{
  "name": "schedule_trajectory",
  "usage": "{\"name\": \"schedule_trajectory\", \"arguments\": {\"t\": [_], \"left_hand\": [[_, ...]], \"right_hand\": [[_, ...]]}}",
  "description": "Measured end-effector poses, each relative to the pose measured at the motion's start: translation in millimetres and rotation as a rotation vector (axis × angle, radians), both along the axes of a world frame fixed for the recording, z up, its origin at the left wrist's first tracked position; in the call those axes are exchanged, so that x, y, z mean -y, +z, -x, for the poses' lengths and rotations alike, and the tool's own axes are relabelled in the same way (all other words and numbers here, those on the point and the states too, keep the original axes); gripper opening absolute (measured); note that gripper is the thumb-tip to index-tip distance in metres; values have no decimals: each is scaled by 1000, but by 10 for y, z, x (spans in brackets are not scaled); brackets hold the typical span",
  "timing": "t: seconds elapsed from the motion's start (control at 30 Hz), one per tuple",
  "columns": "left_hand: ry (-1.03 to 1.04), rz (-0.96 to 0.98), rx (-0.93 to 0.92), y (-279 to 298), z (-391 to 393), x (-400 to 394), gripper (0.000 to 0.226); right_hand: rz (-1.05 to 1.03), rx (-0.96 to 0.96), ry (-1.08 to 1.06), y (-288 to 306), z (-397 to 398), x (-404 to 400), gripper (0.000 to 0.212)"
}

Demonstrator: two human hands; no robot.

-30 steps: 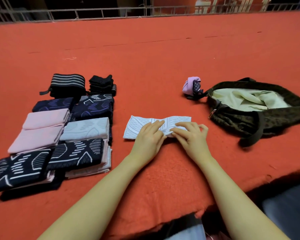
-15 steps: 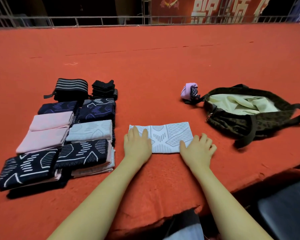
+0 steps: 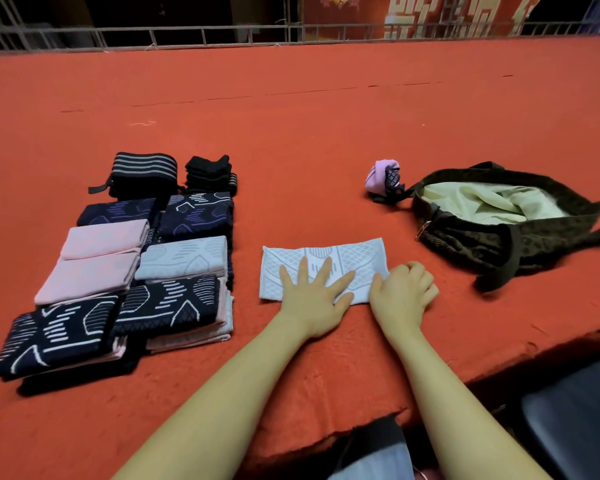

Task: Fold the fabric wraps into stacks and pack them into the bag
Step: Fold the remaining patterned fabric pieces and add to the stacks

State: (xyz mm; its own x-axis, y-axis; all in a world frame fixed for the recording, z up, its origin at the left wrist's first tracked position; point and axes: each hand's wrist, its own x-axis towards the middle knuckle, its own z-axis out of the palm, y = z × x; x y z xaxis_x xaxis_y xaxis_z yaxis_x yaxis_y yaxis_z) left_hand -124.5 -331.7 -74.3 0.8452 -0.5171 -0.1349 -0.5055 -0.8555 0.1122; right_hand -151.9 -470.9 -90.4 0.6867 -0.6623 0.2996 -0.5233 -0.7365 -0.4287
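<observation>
Both bare forearms reached forward from the lower edge of the view, nearly parallel. The left hand (image 3: 314, 292) lay flat, palm down, with its fingers (image 3: 303, 270) straight and spread. The right hand (image 3: 404, 294) sat just beside it, its fingers curled under loosely.

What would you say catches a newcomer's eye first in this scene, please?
First, the two hands in the middle: the left hand lies flat, fingers spread, on a white patterned wrap, while the right hand curls at its right edge. To the left sit folded stacks of pink, navy and grey wraps on the red cloth. To the right lies an open dark bag with a pale lining.
</observation>
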Motion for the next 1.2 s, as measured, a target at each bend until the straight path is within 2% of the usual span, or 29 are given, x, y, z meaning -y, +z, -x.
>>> {"name": "schedule_trajectory", "arguments": {"t": [0.1,0.23,0.37,0.43,0.57,0.73,0.8,0.87,0.97,1.07,1.2], "left_hand": [[-27,10,-7,-1,-31,-9,50],[-56,-5,-28,2,-130,-17,51],[-109,-50,-50,99,-239,-71,52],[-76,-74,-2,169,-277,-154,50],[81,-169,193,220,-368,-408,50],[198,-190,276,212,-494,-602,53],[205,-174,266,187,-504,-611,54],[221,-171,250,163,-496,-594,54],[278,-77,226,135,-515,-564,53],[346,93,189,134,-548,-570,52],[303,172,202,174,-501,-526,60]], "right_hand": [[-88,236,101,8,12,2,13],[-86,491,222,37,34,-75,13],[-122,580,289,124,0,-151,7],[-142,582,337,170,-39,-176,8],[-78,476,502,211,-170,-315,8],[96,276,689,114,-324,-546,10],[199,99,724,56,-321,-579,29],[195,-40,749,34,-285,-573,50],[62,-45,759,72,-261,-534,62],[112,-232,687,86,-268,-514,77],[91,-334,672,120,-277,-567,73]]}}
